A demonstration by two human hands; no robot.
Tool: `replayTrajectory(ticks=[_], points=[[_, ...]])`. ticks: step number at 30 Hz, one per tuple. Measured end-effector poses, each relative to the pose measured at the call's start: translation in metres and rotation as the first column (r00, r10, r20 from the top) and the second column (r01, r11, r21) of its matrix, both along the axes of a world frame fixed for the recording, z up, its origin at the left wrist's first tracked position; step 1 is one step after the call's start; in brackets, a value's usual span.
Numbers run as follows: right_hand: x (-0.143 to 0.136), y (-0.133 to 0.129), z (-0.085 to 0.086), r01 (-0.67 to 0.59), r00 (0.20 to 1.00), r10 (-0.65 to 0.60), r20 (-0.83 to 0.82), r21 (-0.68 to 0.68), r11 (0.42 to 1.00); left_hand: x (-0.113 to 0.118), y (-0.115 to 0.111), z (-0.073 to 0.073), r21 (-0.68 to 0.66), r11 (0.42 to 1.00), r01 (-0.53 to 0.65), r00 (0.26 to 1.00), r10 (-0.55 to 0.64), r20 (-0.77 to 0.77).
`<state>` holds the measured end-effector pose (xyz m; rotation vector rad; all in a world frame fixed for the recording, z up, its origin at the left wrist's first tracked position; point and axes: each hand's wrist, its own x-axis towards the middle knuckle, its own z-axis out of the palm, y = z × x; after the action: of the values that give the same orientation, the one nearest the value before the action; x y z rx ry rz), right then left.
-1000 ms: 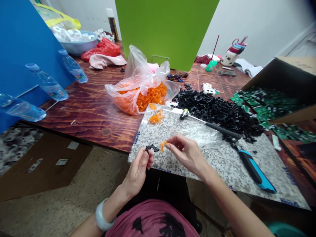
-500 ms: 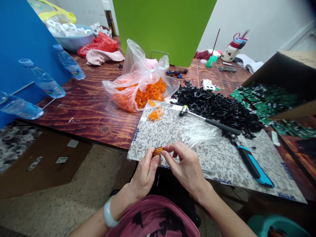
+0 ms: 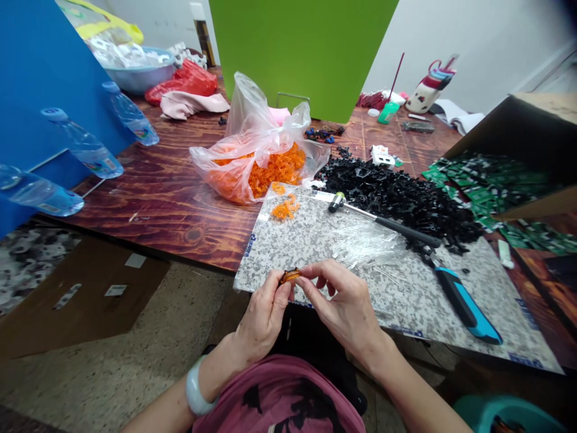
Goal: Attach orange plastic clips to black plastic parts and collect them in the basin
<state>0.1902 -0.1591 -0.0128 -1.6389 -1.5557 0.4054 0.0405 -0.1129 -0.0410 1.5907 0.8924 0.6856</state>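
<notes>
Between my two hands, just over the near edge of the speckled board (image 3: 306, 240), is a small orange-and-black plastic part (image 3: 290, 276). My left hand (image 3: 265, 313) pinches its left end between thumb and forefinger. The thumb and forefinger of my right hand (image 3: 345, 307) close on its right end. My fingertips hide some of the part. Farther up the board lie a few loose orange plastic pieces (image 3: 285, 208), a spread of thin clear strips (image 3: 367, 240), a small mallet (image 3: 383, 221) with a black handle, and a blue-and-black handled tool (image 3: 467, 305).
A clear bag of orange pieces (image 3: 274, 171) stands behind the board. Beside it is a heap of black plastic parts (image 3: 387, 192). Green circuit boards (image 3: 491, 180) spill from a cardboard box (image 3: 547, 204) at right. Water bottles (image 3: 88, 147) stand at left, and a teal bucket (image 3: 509, 412) sits low right.
The orange-and-black part has turned slightly between my fingertips. Both hands keep their pinch on it in almost the same place, and the view has shifted a little.
</notes>
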Motion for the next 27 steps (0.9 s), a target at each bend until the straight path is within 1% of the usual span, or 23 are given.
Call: replayTrajectory(ticks=[3, 8, 11, 15, 19, 23, 27], points=[[0.004, 0.000, 0.001, -0.029, 0.999, 0.028, -0.045, -0.029, 0.999, -0.001, -0.001, -0.001, 0.046, 0.998, 0.036, 0.999, -0.035, -0.011], [0.012, 0.000, 0.000, -0.165, 0.970, 0.144, -0.198, -0.096, 0.982, -0.005, -0.001, -0.003, 0.094, 0.991, 0.092, 0.996, -0.090, -0.024], [0.013, -0.002, 0.000, -0.218, 0.951, 0.186, -0.248, -0.110, 0.970, -0.007, -0.001, -0.002, 0.156, 0.979, 0.128, 0.992, -0.125, -0.025], [0.010, -0.009, 0.003, -0.227, 0.953, 0.207, -0.223, -0.069, 0.971, -0.009, -0.002, 0.000, 0.242, 0.954, 0.174, 0.984, -0.175, -0.021], [0.007, -0.015, 0.004, -0.217, 0.963, 0.215, -0.161, 0.007, 0.976, -0.011, -0.003, 0.000, 0.282, 0.932, 0.228, 0.972, -0.234, -0.015], [0.012, -0.019, -0.002, -0.226, 0.961, 0.229, -0.151, 0.040, 0.973, -0.008, -0.001, -0.005, 0.313, 0.914, 0.258, 0.965, -0.261, -0.031], [0.018, -0.024, -0.007, -0.255, 0.952, 0.262, -0.158, 0.064, 0.965, -0.006, 0.001, -0.010, 0.416, 0.864, 0.283, 0.953, -0.301, -0.022]])
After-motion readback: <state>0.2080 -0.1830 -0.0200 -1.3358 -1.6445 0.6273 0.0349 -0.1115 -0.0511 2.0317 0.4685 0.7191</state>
